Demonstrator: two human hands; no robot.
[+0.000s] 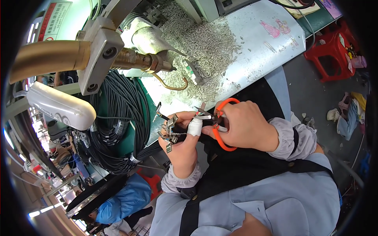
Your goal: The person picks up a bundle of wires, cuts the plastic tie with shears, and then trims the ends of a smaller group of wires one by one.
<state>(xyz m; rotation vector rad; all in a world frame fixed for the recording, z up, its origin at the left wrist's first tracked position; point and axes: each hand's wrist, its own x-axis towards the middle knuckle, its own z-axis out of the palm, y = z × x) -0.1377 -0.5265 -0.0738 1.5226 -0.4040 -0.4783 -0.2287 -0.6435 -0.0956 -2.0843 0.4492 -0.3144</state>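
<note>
My left hand [182,154], its thumb wrapped in white tape [195,127], is closed round several black cables that end in bare metal plugs [172,122]. The plugs fan out to the left of the fingers. My right hand [250,126] grips a pair of scissors with orange loop handles [219,138]. Their dark blades point left and reach the tip of my left thumb. A short white wire end [204,117] shows right at the blades. Whether the blades are closed on it, I cannot tell.
Beyond my hands, a heap of small metal pieces [197,43] covers part of the white worktop [258,49]. A machine with a metal nozzle [134,59] overhangs it. Coiled black cable [118,118] lies at left, beneath a white lamp [59,105]. A red stool [334,55] stands far right; a person in blue [126,198] sits lower left.
</note>
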